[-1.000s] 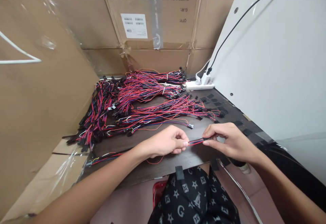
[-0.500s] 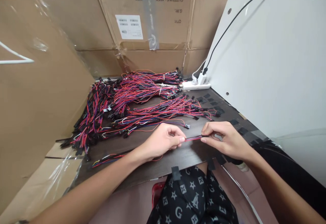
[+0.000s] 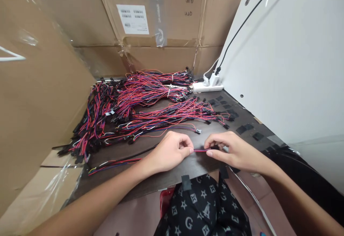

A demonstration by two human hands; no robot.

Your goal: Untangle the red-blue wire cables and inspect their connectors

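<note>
Lying beyond both hands [image 3: 201,150], wire bundles [image 3: 172,116] cover much of the table [image 3: 185,166].

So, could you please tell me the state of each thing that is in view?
Left hand: shut on held wires
Right hand: shut on held wires
Held wires: straight between the hands
Back bundles: tied with white ties
Front bundle: spread out
Power strip: plugs inserted
Cardboard print: upside down
</note>
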